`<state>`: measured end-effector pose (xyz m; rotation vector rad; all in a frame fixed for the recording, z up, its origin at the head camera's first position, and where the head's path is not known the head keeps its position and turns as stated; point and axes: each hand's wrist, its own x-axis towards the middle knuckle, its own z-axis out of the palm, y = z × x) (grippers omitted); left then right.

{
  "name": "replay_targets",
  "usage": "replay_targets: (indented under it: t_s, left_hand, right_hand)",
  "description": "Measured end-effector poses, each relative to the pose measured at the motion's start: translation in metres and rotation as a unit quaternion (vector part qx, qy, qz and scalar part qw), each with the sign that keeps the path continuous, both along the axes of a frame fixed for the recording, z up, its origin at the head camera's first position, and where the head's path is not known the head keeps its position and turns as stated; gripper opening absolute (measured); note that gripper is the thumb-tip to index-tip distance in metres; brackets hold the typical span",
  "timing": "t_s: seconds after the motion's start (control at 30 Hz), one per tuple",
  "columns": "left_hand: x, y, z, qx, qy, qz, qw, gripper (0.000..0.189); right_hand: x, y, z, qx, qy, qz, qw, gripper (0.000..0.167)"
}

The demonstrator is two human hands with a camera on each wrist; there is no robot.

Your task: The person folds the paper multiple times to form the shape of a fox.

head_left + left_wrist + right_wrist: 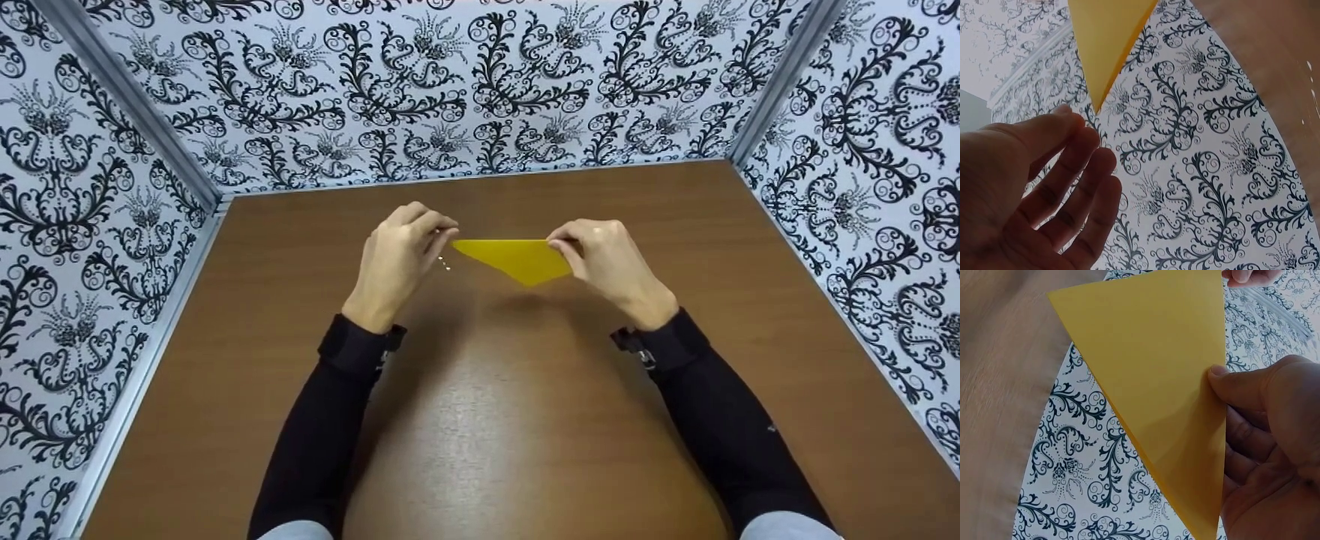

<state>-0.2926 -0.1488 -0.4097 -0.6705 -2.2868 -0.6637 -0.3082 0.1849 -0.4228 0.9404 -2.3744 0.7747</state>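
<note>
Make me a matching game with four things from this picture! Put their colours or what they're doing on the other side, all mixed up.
Things
1. Paper
2. Table
3. Back wall
4. Right hand

Colour or action
A. White with black swirls
B. Gripping something thin by its edge
C. Yellow
D. Brown

Right pairs
1-C, 2-D, 3-A, 4-B
</note>
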Motion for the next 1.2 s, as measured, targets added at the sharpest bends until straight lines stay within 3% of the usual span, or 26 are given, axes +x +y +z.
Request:
replay_targets:
  t_s: [0.33, 0.53, 0.87, 1.07, 1.2]
  left_hand:
    - [0.004, 0.019, -0.011, -0.043, 0.005, -0.025, 0.9987, 0.016]
    - [0.004, 0.024, -0.016, -0.061, -0.019, -0.027, 0.9976, 0.018]
    - [0.0, 0.024, -0.02, -0.032, -0.126, -0.03, 0.9911, 0.018]
    - [-0.005, 0.021, -0.024, -0.015, -0.215, -0.007, 0.9765, 0.018]
    - [-0.008, 0.02, -0.031, -0.013, -0.254, 0.009, 0.9671, 0.019]
  right_hand:
    - [0.006, -0.005, 0.002, -0.012, -0.048, 0.02, 0.9986, 0.014]
    - [0.008, -0.008, 0.002, -0.015, -0.084, 0.031, 0.9959, 0.013]
    - [0.004, -0.01, -0.005, -0.005, -0.16, 0.025, 0.9868, 0.016]
    - [-0.004, -0.007, -0.011, 0.009, -0.195, 0.004, 0.9807, 0.015]
    - [-0.01, -0.002, -0.017, 0.023, -0.213, -0.01, 0.9767, 0.014]
